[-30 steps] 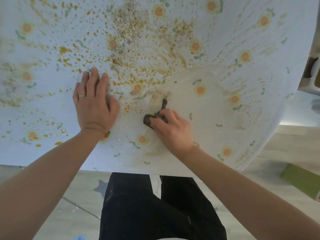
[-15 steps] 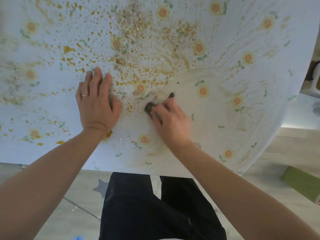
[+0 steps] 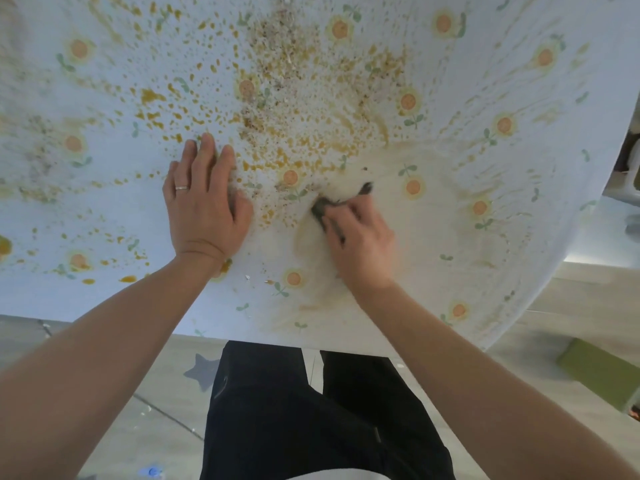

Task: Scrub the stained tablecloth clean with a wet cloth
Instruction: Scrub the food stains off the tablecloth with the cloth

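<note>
A white tablecloth (image 3: 485, 98) printed with small orange flowers covers the table. Orange spatter (image 3: 149, 97) spreads from nine to twelve o'clock, and brown crumbs (image 3: 287, 64) lie thickest at twelve. The left hand (image 3: 204, 209) presses flat on the tablecloth at nine o'clock of a dark cloth (image 3: 320, 206), which the right hand (image 3: 360, 244) grips on a smeared patch.

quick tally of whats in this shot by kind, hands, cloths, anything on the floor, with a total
hands: 2 (left hand flat on the cloth, right hand gripping)
dark cloth: 1
tablecloth: 1
ring: 1
grey star on the floor: 1
green object on the floor: 1
total: 7
</note>
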Demonstrator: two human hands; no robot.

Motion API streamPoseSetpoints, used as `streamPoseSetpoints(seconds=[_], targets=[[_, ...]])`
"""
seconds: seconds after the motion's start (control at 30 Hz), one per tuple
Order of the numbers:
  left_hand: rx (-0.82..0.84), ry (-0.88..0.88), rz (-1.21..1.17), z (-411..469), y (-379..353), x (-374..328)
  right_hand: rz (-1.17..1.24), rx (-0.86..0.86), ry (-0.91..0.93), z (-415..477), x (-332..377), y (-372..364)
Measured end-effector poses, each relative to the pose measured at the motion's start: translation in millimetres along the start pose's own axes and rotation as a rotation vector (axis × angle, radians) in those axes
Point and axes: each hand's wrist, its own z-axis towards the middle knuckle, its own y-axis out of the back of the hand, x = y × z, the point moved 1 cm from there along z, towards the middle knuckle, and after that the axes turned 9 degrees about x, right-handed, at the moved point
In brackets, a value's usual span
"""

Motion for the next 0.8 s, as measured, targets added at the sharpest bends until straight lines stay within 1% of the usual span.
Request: streamPoseSetpoints(seconds=[0.1, 0.13, 0.17, 0.2, 0.23, 0.3, 0.37, 0.4, 0.47, 0.53, 0.6, 0.67, 0.7, 0.73, 0.8], targets=[[-0.019, -0.006, 0.005, -1, -1, -1, -0.070, 0.093, 0.257, -24, -2, -2], [-0.020, -0.008, 0.001, -1, -1, -1, -0.102, 0.102, 0.328, -20, -9, 2], [-0.019, -0.006, 0.000, -1, 0, -2, -0.124, 0.100, 0.355, -11, -17, 7], [-0.017, -0.002, 0.001, -1, 1, -1, -0.137, 0.072, 0.325, 4, -24, 14], [-0.013, -0.001, 0.001, 0, 1, -2, -0.144, 0.017, 0.242, 21, -33, 21], [-0.001, 0.004, 0.001, 2, 1, -3, -0.141, -0.094, 0.017, 58, -46, 38], [0.008, 0.014, 0.008, 1, 2, -2, -0.102, -0.131, -0.137, 76, -45, 40], [0.007, 0.012, 0.007, 0, 2, -1, -0.088, -0.136, -0.164, 74, -40, 33], [0.005, 0.005, -0.001, -1, 2, 0, -0.065, -0.094, -0.126, 53, -19, 17], [-0.002, 0.002, -0.003, 0, 1, 0, -0.033, 0.022, 0.042, 19, 5, -1], [-0.012, -0.006, 0.001, 0, 0, -1, -0.054, 0.127, 0.230, -9, 18, -10], [-0.010, -0.011, 0.003, -1, -1, 0, -0.080, 0.153, 0.335, -12, 9, -6], [-0.009, -0.011, 0.005, -1, -1, 1, -0.091, 0.122, 0.332, -3, 0, 0], [-0.006, -0.009, 0.005, 0, -1, 1, -0.112, 0.058, 0.282, 11, -11, 7], [-0.005, -0.006, -0.001, 0, -1, 1, -0.136, -0.067, 0.070, 48, -35, 27]])
